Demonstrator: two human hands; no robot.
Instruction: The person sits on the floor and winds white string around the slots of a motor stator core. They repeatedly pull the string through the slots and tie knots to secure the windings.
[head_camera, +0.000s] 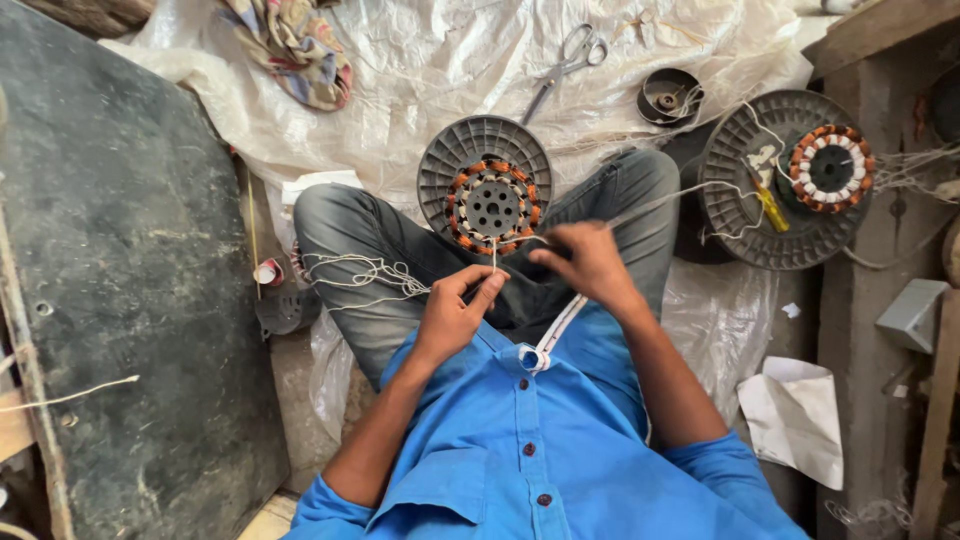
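A round stator with copper windings (492, 207) rests on a grey plastic spool disc (452, 160) between my knees. My left hand (455, 312) pinches a white thread (494, 255) that runs up to the stator. My right hand (590, 262) grips the same thread just right of the stator, fingers closed. A loose tangle of white thread (362, 272) lies on my left thigh. I sit cross-legged in grey jeans and a blue shirt.
A second wound stator (830, 168) sits on another grey spool disc (740, 200) at right, with a yellow-handled tool (771, 208) on it. Scissors (566, 65) and a small dark reel (669, 96) lie on the white plastic sheet (420, 60). A dark board (120, 250) fills the left side.
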